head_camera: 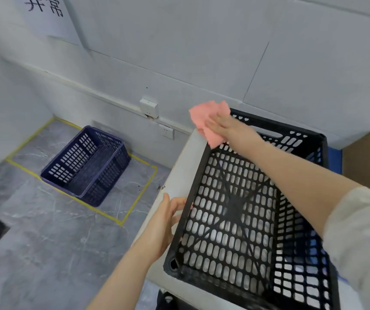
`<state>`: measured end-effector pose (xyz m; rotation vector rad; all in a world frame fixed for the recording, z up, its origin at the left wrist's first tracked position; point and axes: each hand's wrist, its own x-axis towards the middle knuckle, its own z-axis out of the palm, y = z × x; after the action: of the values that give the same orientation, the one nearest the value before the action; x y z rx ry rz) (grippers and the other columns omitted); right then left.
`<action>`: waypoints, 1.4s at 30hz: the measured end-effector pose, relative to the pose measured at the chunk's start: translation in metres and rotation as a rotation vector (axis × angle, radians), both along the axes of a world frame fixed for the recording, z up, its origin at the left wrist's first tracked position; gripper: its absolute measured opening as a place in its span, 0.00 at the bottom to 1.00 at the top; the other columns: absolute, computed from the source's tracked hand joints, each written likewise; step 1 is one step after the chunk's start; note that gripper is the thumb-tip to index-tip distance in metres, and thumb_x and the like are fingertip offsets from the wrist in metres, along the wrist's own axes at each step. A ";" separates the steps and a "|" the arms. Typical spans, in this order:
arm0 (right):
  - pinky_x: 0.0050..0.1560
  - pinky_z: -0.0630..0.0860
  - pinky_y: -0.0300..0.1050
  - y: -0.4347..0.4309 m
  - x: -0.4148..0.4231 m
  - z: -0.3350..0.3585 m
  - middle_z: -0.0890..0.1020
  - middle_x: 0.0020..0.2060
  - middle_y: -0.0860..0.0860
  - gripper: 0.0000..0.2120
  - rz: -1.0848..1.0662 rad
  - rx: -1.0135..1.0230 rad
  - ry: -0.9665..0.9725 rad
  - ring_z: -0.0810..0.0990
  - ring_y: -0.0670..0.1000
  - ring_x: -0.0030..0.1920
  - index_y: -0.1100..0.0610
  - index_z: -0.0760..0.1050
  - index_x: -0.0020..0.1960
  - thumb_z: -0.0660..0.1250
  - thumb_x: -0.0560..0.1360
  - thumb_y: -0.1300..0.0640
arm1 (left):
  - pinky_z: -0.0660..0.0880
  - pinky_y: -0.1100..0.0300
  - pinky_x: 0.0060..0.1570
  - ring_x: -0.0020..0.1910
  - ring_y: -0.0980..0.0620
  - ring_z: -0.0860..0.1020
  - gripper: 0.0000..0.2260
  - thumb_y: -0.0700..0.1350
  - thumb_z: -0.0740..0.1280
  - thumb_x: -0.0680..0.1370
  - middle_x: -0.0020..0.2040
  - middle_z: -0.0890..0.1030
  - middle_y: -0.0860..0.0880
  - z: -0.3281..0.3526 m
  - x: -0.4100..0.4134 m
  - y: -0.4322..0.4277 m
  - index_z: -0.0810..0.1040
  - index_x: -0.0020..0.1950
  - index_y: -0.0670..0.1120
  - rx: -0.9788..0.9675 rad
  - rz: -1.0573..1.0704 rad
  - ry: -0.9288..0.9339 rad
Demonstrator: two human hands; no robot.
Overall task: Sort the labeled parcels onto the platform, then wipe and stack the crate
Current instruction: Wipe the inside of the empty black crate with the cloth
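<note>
Wiping | your right grip [224, 126] pressed cloth [204, 121] flat-fingered on crate [198, 175] corner | left grip [166, 220], open-palmed, steadied it against sliding.

Black crate [231, 202] on white table [179, 166]: right hand [224, 125] pressed pink cloth [203, 121] flat at far corner; left hand [164, 222] rested against left wall. Blue basket [85, 166] lay on floor inside yellow tape [142, 191].
</note>
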<state>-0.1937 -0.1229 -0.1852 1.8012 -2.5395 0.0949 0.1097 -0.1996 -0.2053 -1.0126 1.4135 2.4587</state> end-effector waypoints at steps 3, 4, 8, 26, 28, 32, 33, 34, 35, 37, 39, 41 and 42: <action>0.70 0.63 0.58 -0.025 -0.027 0.014 0.56 0.76 0.53 0.35 -0.071 0.143 0.085 0.53 0.59 0.76 0.52 0.58 0.76 0.63 0.74 0.71 | 0.75 0.59 0.37 0.46 0.51 0.79 0.15 0.49 0.54 0.83 0.61 0.79 0.46 0.006 -0.012 0.002 0.78 0.49 0.45 -0.059 -0.072 -0.115; 0.69 0.64 0.58 -0.034 -0.027 0.019 0.56 0.76 0.53 0.34 -0.105 0.186 0.051 0.52 0.58 0.76 0.51 0.58 0.76 0.63 0.74 0.70 | 0.75 0.58 0.39 0.47 0.51 0.79 0.12 0.48 0.56 0.82 0.58 0.81 0.48 0.004 -0.010 0.002 0.78 0.50 0.46 -0.088 -0.090 -0.098; 0.67 0.66 0.57 -0.033 0.010 0.019 0.59 0.75 0.56 0.32 -0.189 0.185 -0.096 0.56 0.59 0.75 0.53 0.62 0.75 0.59 0.74 0.72 | 0.74 0.60 0.35 0.45 0.55 0.79 0.10 0.51 0.57 0.82 0.48 0.82 0.53 0.002 0.009 0.004 0.77 0.54 0.53 -0.099 -0.069 0.001; 0.76 0.53 0.52 0.084 0.203 -0.012 0.59 0.76 0.52 0.37 0.699 0.023 -0.371 0.53 0.51 0.77 0.55 0.62 0.74 0.63 0.69 0.74 | 0.76 0.47 0.47 0.44 0.40 0.80 0.31 0.68 0.70 0.66 0.44 0.80 0.35 -0.010 0.004 0.001 0.81 0.45 0.38 0.287 0.150 0.357; 0.75 0.58 0.52 0.072 0.164 -0.004 0.59 0.76 0.48 0.36 0.789 0.085 -0.204 0.55 0.50 0.76 0.51 0.61 0.75 0.66 0.70 0.70 | 0.74 0.50 0.40 0.38 0.48 0.79 0.26 0.67 0.70 0.67 0.40 0.81 0.42 -0.012 0.003 -0.002 0.80 0.42 0.42 0.181 0.060 0.154; 0.67 0.71 0.53 0.049 0.107 0.004 0.61 0.75 0.47 0.39 0.783 0.123 -0.042 0.60 0.52 0.74 0.48 0.61 0.74 0.68 0.69 0.70 | 0.76 0.57 0.44 0.49 0.56 0.79 0.24 0.62 0.51 0.80 0.54 0.82 0.49 -0.005 0.001 -0.004 0.80 0.56 0.48 -0.051 0.130 0.131; 0.65 0.72 0.55 0.047 0.095 0.006 0.62 0.75 0.47 0.40 0.743 0.120 -0.031 0.61 0.52 0.74 0.47 0.61 0.74 0.70 0.68 0.70 | 0.78 0.51 0.45 0.53 0.50 0.79 0.29 0.64 0.46 0.79 0.57 0.81 0.48 -0.009 0.005 -0.003 0.82 0.56 0.49 0.007 0.118 0.106; 0.65 0.72 0.56 0.046 0.084 0.008 0.61 0.74 0.46 0.41 0.686 0.124 -0.014 0.61 0.52 0.74 0.46 0.62 0.73 0.71 0.67 0.70 | 0.78 0.46 0.46 0.56 0.45 0.77 0.33 0.66 0.44 0.78 0.59 0.80 0.47 -0.012 0.007 -0.004 0.82 0.56 0.48 0.079 0.100 0.069; 0.66 0.71 0.57 0.045 0.072 0.011 0.60 0.74 0.46 0.41 0.645 0.127 0.035 0.61 0.52 0.74 0.46 0.62 0.73 0.72 0.66 0.69 | 0.77 0.42 0.48 0.56 0.40 0.75 0.35 0.67 0.44 0.78 0.59 0.79 0.46 -0.014 0.008 -0.006 0.82 0.57 0.46 0.110 0.070 0.069; 0.70 0.63 0.56 0.045 0.052 0.015 0.59 0.74 0.44 0.36 0.540 0.180 0.139 0.61 0.52 0.74 0.43 0.63 0.72 0.72 0.70 0.63 | 0.76 0.38 0.49 0.56 0.37 0.73 0.36 0.68 0.44 0.78 0.59 0.77 0.44 -0.011 0.009 -0.006 0.79 0.59 0.43 0.077 0.027 0.073; 0.73 0.58 0.56 0.041 0.032 0.026 0.60 0.75 0.42 0.24 0.411 0.233 0.157 0.61 0.51 0.74 0.37 0.60 0.72 0.61 0.78 0.46 | 0.76 0.37 0.50 0.58 0.36 0.73 0.35 0.67 0.43 0.78 0.60 0.76 0.42 -0.008 0.007 -0.005 0.78 0.59 0.43 0.043 0.015 0.059; 0.73 0.61 0.58 0.031 0.010 0.033 0.59 0.76 0.45 0.24 0.219 0.275 0.096 0.63 0.54 0.73 0.39 0.57 0.75 0.50 0.80 0.53 | 0.77 0.39 0.49 0.59 0.35 0.73 0.35 0.66 0.43 0.79 0.61 0.75 0.42 -0.006 0.008 -0.003 0.78 0.59 0.43 0.033 -0.007 0.059; 0.70 0.65 0.58 0.023 0.005 0.041 0.57 0.76 0.47 0.29 0.092 0.290 0.057 0.64 0.56 0.72 0.43 0.55 0.76 0.50 0.78 0.61 | 0.77 0.41 0.47 0.59 0.36 0.73 0.34 0.66 0.43 0.79 0.61 0.75 0.42 -0.006 0.007 -0.003 0.79 0.59 0.43 0.015 0.002 0.051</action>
<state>-0.1885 -0.0994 -0.1445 1.9827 -2.5390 -0.3356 0.1169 -0.2023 -0.2111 -0.9560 1.4075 2.5097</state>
